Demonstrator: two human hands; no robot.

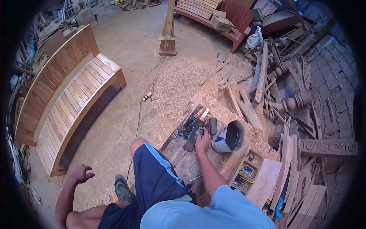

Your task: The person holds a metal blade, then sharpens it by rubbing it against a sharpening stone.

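Note:
My right hand (203, 142) is closed over a small dark piece that I cannot make out, at the side of a long dark grey block (190, 142) on the wooden workbench (173, 152). Just right of the fingers lies a shorter grey block (213, 125). A dirty white bucket (219, 144) with dark contents stands beside that hand. Slender dark tools (184, 128) lie in a cluster beyond the long block. Off to the left, my left hand (81, 174) hangs in the air with loosely bent fingers apart and nothing in it.
A curved slatted bench (78, 91) stands at left. Wood shavings (183, 76) and a power cable (138, 122) cover part of the floor. A compartment box (246, 170) with hardware sits at right, near planks (291, 164) and scrap wood. A wooden post (168, 26) rises ahead.

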